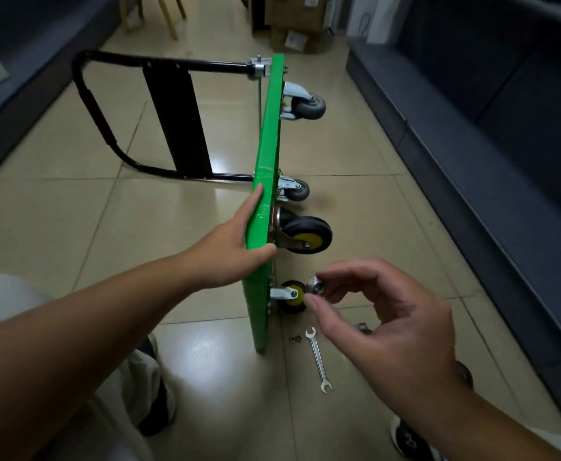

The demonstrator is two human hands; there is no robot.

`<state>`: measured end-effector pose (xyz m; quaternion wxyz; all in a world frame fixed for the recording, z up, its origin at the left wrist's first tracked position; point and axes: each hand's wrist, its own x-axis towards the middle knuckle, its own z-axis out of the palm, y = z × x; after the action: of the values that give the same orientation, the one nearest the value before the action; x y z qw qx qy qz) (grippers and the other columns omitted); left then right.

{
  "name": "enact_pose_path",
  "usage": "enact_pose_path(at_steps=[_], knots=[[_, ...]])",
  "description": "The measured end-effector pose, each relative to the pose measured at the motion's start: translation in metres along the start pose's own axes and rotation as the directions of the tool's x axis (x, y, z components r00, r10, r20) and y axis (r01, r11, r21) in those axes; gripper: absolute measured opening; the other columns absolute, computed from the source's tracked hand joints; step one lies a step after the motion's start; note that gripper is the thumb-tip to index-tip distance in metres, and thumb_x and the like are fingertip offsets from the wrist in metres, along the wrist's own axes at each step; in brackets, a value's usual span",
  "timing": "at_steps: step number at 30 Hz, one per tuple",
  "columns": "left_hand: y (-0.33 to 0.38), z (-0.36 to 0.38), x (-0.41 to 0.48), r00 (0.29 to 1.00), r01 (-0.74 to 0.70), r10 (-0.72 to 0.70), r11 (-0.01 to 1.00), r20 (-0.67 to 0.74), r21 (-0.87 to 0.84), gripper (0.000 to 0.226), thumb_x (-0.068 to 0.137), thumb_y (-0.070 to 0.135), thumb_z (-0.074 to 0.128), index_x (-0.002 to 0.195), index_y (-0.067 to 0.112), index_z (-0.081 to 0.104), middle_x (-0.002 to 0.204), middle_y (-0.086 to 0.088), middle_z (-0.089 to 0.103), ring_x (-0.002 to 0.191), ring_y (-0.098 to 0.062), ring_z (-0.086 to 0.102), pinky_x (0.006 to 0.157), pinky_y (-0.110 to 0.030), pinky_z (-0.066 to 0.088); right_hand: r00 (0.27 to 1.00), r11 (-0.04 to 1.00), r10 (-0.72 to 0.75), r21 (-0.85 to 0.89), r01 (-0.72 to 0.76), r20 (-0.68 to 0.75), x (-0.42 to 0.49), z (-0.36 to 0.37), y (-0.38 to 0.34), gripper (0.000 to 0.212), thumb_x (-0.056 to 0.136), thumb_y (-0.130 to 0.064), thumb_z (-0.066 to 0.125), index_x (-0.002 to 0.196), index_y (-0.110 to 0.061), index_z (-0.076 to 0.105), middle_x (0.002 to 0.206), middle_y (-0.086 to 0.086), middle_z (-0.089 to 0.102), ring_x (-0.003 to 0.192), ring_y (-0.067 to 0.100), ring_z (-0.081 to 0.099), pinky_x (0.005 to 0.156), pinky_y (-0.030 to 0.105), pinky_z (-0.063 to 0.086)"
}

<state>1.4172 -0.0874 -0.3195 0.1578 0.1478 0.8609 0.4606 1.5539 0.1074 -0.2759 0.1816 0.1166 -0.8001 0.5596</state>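
Note:
A green platform trolley (267, 161) stands on its side edge on the tiled floor, its black folding handle (106, 128) lying out to the left and several castor wheels (307, 236) pointing right. My left hand (236, 247) grips the trolley's near top edge, thumb curled over the rim and fingers along the deck. My right hand (382, 324) pinches a small silver metal nut-like part (316, 286) between thumb and fingertips, just right of the lowest yellow-hubbed wheel (292, 296).
A silver open-ended wrench (318, 359) lies on the floor below the right hand, with two small nuts (295, 339) beside its upper end. Dark sofas line both sides. Cardboard boxes (292, 21) and wooden chair legs (169, 15) stand at the far end.

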Motion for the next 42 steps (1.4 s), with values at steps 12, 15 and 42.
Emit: enact_pose_path(at_steps=[12,15,42], knots=[[-0.009,-0.035,-0.026,0.995,0.047,-0.051,0.998,0.085,0.046,0.101,0.092,0.009,0.070,0.161,0.039,0.003,0.146,-0.002,0.047,0.111,-0.021,0.068,0.080,-0.025,0.060,0.781,0.008,0.194,0.795,-0.607,0.594,-0.001,0.023,-0.032,0.024,0.086,-0.022,0.078,0.103,-0.005,0.074,0.094,0.012,0.071,0.074,0.015,0.065,0.072,0.026,0.054],[-0.010,-0.044,-0.033,0.989,0.101,-0.102,0.995,0.108,0.008,0.100,0.091,0.008,0.070,0.158,0.048,0.008,0.147,0.004,0.037,0.101,-0.016,0.069,0.071,-0.032,0.063,0.793,0.263,0.409,0.774,-0.576,0.451,0.002,0.031,-0.010,0.017,0.080,-0.016,0.084,0.093,-0.007,0.077,0.086,0.015,0.071,0.069,0.017,0.063,0.067,0.025,0.054],[-0.003,-0.027,0.052,0.979,0.111,-0.080,0.981,-0.189,0.161,0.062,0.100,0.027,0.052,0.150,0.051,0.026,0.107,0.022,0.048,0.079,-0.015,0.063,0.071,-0.039,0.057,0.830,0.731,0.557,0.489,-0.477,-0.023,0.024,0.137,0.135,0.031,0.088,0.000,0.073,0.092,-0.031,0.073,0.086,-0.008,0.077,0.086,0.013,0.074,0.080,0.023,0.055]])
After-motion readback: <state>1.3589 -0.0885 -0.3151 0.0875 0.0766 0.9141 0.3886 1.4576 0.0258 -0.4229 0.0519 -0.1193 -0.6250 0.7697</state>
